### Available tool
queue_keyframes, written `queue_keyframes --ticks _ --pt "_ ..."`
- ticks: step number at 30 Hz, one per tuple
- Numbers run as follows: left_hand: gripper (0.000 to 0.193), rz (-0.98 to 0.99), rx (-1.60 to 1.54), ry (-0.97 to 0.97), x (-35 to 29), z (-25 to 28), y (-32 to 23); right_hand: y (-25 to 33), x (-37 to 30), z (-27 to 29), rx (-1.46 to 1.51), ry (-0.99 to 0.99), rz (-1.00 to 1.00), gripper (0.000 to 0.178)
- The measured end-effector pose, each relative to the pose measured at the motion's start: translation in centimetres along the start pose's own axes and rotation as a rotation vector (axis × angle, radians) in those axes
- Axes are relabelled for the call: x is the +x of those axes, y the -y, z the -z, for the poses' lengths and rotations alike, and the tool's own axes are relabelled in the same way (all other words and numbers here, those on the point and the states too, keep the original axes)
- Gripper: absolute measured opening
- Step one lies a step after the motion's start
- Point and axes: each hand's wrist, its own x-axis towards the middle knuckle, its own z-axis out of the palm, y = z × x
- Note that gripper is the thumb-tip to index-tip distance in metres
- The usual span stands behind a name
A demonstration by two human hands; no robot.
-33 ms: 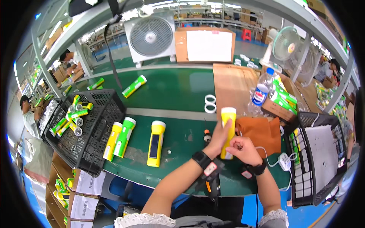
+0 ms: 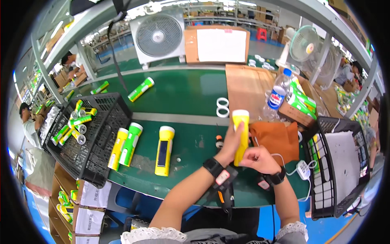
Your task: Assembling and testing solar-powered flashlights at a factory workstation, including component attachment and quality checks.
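Note:
A yellow flashlight (image 2: 241, 138) with a white head stands nearly upright over the near part of the green table. My left hand (image 2: 230, 145) is wrapped round its body. Curled fingers of my right hand (image 2: 262, 159) press at its lower end; exactly what they pinch is hidden. Left of my hands, a yellow flashlight with a dark solar panel (image 2: 164, 151) lies on the table. Beyond it lie a green flashlight (image 2: 131, 145) and another yellow flashlight (image 2: 117, 149) side by side. Under my left wrist is a black-and-orange tool (image 2: 226, 197), partly covered.
A black crate (image 2: 106, 134) with small flashlights stands at left, another black crate (image 2: 337, 195) at right. Near my right hand are an orange cloth (image 2: 280, 140) and a white corded plug (image 2: 303, 170). White rings (image 2: 222, 112), a bottle (image 2: 278, 95) and a fan (image 2: 158, 36) stand farther back.
The held flashlight has tilted slightly, and my right fingers have closed in on its lower end. The whole view has shifted a little; the things on the table lie as before.

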Motion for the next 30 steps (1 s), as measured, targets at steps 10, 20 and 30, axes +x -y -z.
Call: queue_keyframes --ticks 10,20,30 --pt "0.035 -0.204 -0.191 0.044 -1.8 0.5 -2.1 0.8 -0.4 2.6 -0.548 0.129 0.178 0.038" --pt "0.035 -0.213 -0.188 0.234 -1.9 -0.3 -1.4 -1.3 0.8 0.3 -0.477 -0.475 0.222 0.032" --pt "0.029 -0.026 -0.167 0.126 -1.8 -0.2 -2.0 -6.5 1.1 6.1 -0.816 -0.447 -0.107 0.021"
